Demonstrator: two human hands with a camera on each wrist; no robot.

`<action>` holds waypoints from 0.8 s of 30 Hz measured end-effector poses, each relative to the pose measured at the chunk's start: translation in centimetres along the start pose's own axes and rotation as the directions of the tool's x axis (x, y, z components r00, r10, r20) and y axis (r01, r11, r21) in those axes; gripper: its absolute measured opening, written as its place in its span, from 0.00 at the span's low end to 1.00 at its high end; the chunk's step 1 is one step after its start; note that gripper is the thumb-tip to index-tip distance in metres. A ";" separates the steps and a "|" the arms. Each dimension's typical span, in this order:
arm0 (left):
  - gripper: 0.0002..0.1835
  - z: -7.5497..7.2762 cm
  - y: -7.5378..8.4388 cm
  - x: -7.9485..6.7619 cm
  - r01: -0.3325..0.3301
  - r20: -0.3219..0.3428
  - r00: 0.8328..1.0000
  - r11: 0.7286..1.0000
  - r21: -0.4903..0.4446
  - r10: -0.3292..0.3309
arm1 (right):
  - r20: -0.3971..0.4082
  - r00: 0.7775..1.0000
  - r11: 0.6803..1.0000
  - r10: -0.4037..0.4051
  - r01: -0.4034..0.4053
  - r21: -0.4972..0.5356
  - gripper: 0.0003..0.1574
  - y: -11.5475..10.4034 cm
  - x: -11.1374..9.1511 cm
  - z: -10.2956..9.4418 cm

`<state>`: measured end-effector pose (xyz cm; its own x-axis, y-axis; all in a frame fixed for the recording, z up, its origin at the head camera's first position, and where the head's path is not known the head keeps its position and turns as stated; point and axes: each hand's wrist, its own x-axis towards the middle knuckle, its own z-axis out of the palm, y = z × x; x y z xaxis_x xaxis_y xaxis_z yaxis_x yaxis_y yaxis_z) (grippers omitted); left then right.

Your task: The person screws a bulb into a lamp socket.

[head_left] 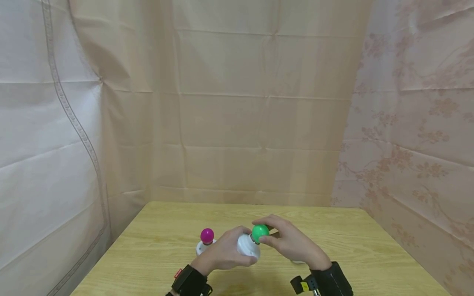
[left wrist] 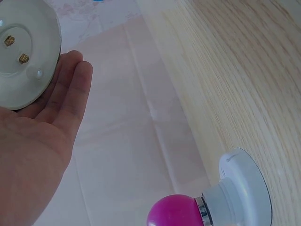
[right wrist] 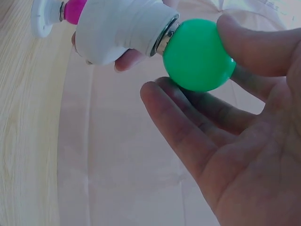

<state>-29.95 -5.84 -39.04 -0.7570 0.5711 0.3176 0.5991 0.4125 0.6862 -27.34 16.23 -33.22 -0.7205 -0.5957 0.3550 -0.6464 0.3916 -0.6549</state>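
Observation:
My left hand (head_left: 226,251) grips a white lamp holder (head_left: 247,246) just above the table, tilted toward the right hand. In the left wrist view, the flat back of that lamp holder (left wrist: 44,77) shows two brass screws. My right hand (head_left: 294,243) pinches a green light bulb (head_left: 261,233) between thumb and fingers. The metal base of the green bulb (right wrist: 198,55) sits at the mouth of the lamp holder (right wrist: 113,30), partly inside it. How far it is screwed in, I cannot tell.
Left of my hands, a magenta bulb (head_left: 207,236) stands in another white lamp holder (head_left: 200,248) on the wooden table (head_left: 148,255). Part of a white object (head_left: 298,262) shows beneath my right wrist. Cloth curtains (head_left: 259,123) hang behind the table and along both sides.

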 end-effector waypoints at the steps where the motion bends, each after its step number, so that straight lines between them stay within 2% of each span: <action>1: 0.32 0.0 0.0 0.0 0.000 0.002 1.000 1.000 -0.003 0.000 | 0.001 1.000 1.000 -0.001 0.001 -0.005 0.25 -0.4 0.0 0.0; 4: 0.32 0.0 0.0 0.0 -0.001 -0.001 1.000 1.000 -0.002 0.001 | 0.008 1.000 0.999 -0.029 0.029 -0.025 0.30 -1.4 -0.2 -0.1; 8: 0.32 0.0 0.0 0.0 -0.002 -0.008 1.000 1.000 0.008 0.002 | 0.031 0.997 0.996 -0.074 0.076 -0.050 0.34 -1.1 -0.3 -0.2; 11: 0.33 0.0 0.0 0.1 0.005 -0.002 1.000 1.000 0.017 -0.005 | 0.054 0.993 0.993 -0.107 0.110 -0.041 0.32 0.1 -0.3 -0.2; 16: 0.33 0.1 0.0 0.0 0.006 0.001 1.000 0.999 0.033 -0.006 | 0.075 0.984 0.987 -0.160 0.159 0.015 0.27 0.5 -0.1 -0.3; 24: 0.33 0.1 0.1 -0.1 0.006 -0.009 1.000 0.999 0.038 -0.006 | 0.066 0.983 0.985 -0.171 0.169 0.028 0.25 0.5 0.0 -0.2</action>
<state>-29.82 -5.75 -39.07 -0.7628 0.5623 0.3193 0.6038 0.4428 0.6628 -27.76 16.56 -33.41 -0.5814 -0.6985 0.4172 -0.7517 0.2649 -0.6040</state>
